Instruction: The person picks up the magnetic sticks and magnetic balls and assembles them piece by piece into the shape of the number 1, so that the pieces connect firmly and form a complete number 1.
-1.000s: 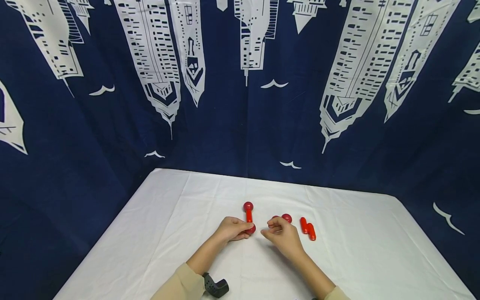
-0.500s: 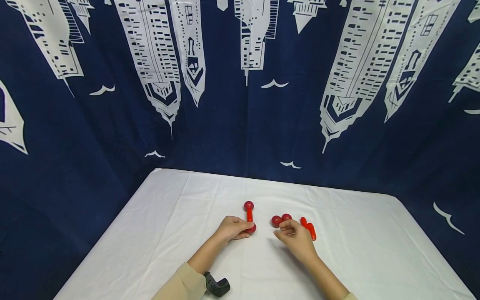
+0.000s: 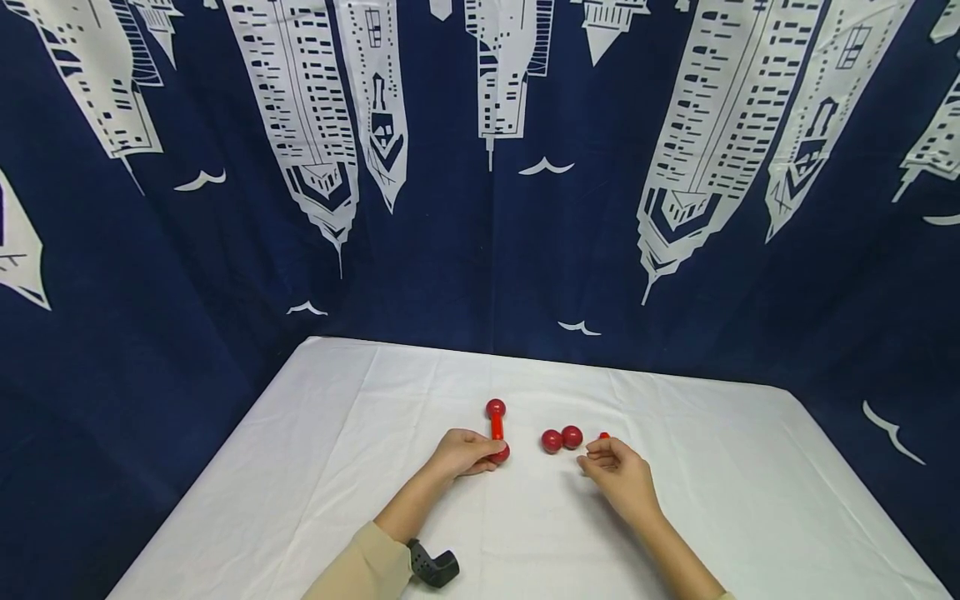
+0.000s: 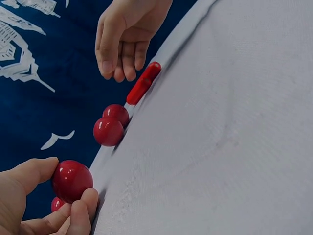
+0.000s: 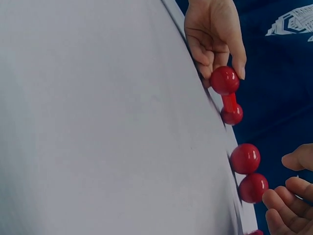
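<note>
My left hand pinches the near ball of a dumbbell-shaped piece, thumb on one side and fingers on the other. A short red rod joins that ball to a second glossy red ball at the far end. My right hand hovers over the table with its fingers loosely bent, thumb apart, nothing held. Under and beyond it lie red rounded rods, mostly hidden in the head view. Two loose red balls sit side by side between the hands.
A white cloth covers the table. Behind it hangs a dark blue curtain printed with white buildings and birds. A black band with a small housing is worn on the left wrist.
My right hand has moved rightward, away from the dumbbell piece and past the loose balls to the rods, which it now partly covers. My left hand keeps its grip almost in place.
</note>
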Demonstrator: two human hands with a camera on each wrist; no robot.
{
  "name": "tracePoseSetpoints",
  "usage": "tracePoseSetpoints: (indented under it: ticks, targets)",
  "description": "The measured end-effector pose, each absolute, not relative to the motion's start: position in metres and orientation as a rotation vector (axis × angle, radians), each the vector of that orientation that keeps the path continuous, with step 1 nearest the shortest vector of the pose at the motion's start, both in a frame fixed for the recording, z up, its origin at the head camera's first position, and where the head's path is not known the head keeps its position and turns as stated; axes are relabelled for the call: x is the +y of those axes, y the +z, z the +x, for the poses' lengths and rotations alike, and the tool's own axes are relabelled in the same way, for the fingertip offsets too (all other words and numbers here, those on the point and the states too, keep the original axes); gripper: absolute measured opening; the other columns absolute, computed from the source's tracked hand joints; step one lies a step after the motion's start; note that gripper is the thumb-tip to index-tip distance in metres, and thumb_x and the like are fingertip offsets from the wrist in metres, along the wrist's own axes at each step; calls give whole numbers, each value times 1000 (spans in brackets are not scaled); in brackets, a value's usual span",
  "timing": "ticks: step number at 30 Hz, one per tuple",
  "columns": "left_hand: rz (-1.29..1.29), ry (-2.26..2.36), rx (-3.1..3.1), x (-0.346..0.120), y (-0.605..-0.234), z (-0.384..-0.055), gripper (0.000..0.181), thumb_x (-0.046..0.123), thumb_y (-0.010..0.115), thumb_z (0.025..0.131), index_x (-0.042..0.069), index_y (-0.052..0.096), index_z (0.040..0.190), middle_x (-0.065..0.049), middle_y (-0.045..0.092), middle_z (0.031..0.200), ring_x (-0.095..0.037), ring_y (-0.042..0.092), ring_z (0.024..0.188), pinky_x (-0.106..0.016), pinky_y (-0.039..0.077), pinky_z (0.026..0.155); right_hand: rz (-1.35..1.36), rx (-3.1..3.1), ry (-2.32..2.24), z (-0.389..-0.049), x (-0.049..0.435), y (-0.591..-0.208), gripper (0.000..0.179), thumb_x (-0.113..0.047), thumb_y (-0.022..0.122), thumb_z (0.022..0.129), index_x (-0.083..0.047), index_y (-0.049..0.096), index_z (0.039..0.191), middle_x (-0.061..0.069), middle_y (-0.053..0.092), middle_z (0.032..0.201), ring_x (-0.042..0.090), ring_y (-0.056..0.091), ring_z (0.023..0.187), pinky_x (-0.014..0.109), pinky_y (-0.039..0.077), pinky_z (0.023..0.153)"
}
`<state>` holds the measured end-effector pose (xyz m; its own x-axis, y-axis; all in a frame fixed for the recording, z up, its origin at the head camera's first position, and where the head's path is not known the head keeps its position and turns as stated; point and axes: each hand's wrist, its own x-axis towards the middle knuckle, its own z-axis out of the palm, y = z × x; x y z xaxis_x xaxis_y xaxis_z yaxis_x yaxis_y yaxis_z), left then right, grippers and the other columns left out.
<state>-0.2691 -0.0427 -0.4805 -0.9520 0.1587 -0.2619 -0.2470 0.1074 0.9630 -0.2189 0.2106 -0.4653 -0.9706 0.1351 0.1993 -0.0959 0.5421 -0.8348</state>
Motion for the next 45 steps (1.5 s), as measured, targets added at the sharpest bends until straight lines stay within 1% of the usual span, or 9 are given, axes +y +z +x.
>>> tracePoseSetpoints:
  ticks: [5, 11, 16, 20, 24, 30, 36, 45]
  targets:
    - [-45, 1914, 2116, -44, -483, -272, 25, 19, 80, 82, -3, 70, 87, -6, 70, 72, -8, 64, 58, -19, 55, 61, -74, -2553, 1364, -219, 220, -463, 22, -10, 76, 85, 3, 66, 101, 7, 67, 89, 14, 63, 79, 17, 51, 70]
    - [-34, 1911, 2116, -45, -486, -273, 25, 21, 80, 82, -2, 71, 88, -6, 70, 72, -8, 64, 58, -19, 55, 61, -112, -2556, 1333, -220, 232, -460, 21, -10, 74, 86, 3, 67, 100, 7, 68, 88, 12, 62, 77, 17, 50, 66]
    - [-27, 1903, 2108, -47, -490, -275, 26, 24, 80, 81, 0, 72, 88, -6, 71, 73, -8, 66, 62, -20, 55, 64, -161, -2537, 1331, -224, 243, -462, 20, -9, 71, 87, 3, 66, 102, 10, 68, 88, 9, 61, 74, 18, 53, 62]
    - [-16, 1906, 2100, -50, -491, -277, 28, 26, 80, 82, 1, 72, 89, -6, 72, 76, -9, 67, 64, -20, 56, 66, -212, -2529, 1286, -228, 250, -464, 21, -12, 69, 89, 3, 66, 103, 10, 68, 89, 9, 60, 74, 17, 51, 61]
    - [4, 1913, 2090, -50, -491, -277, 28, 25, 80, 82, 0, 72, 90, -7, 72, 77, -9, 67, 65, -21, 56, 67, -253, -2541, 1235, -230, 255, -468, 23, -14, 69, 89, 3, 66, 102, 10, 67, 89, 12, 59, 74, 17, 49, 60]
    - [-1, 1911, 2092, -50, -491, -276, 27, 25, 79, 83, 0, 72, 91, -7, 72, 77, -10, 68, 65, -21, 56, 68, -265, -2578, 1223, -232, 259, -474, 23, -12, 68, 89, 6, 64, 102, 12, 66, 88, 17, 58, 75, 18, 48, 59]
    - [6, 1915, 2092, -50, -491, -276, 27, 25, 79, 83, -1, 73, 90, -7, 72, 78, -10, 68, 66, -22, 56, 69, -263, -2618, 1187, -236, 260, -480, 23, -11, 68, 87, 7, 63, 101, 11, 65, 86, 19, 59, 73, 18, 47, 57]
    - [8, 1918, 2095, -50, -492, -275, 27, 24, 79, 83, -1, 72, 90, -7, 72, 77, -9, 67, 66, -21, 56, 68, -274, -2653, 1084, -237, 258, -483, 23, -13, 67, 84, 6, 63, 97, 8, 64, 79, 21, 56, 70, 26, 45, 59]
